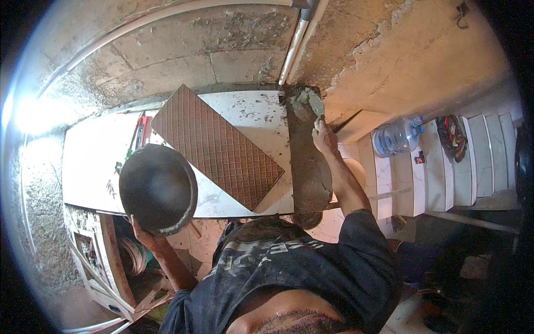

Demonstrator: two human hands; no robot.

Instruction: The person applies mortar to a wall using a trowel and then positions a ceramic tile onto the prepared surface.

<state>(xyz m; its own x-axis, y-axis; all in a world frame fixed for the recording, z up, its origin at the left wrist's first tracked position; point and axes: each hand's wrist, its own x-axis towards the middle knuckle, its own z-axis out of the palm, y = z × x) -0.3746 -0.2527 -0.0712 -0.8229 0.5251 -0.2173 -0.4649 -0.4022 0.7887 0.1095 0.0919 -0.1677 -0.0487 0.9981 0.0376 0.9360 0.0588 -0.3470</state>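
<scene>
My left hand (144,235) is closed on the near side of a dark round bucket (158,186), its mouth facing up. The bucket is held by the counter's front edge. My right hand (324,137) grips a trowel (317,106) smeared with wet grey mortar, its handle mostly covered by my fingers. The blade touches the far end of a bed of grey mortar (308,178) along the counter's right end. Between my hands a brown tile (218,147) lies aslant with its gridded back up, on white tiles (245,119) specked with mortar.
A red level-like tool (143,132) lies behind the bucket. White pipes (295,50) run along the rough wall. To the right, a large clear water bottle (396,137) and a dark plastic bag (453,138) rest on tiled stairs (473,161). A bright lamp glares at left.
</scene>
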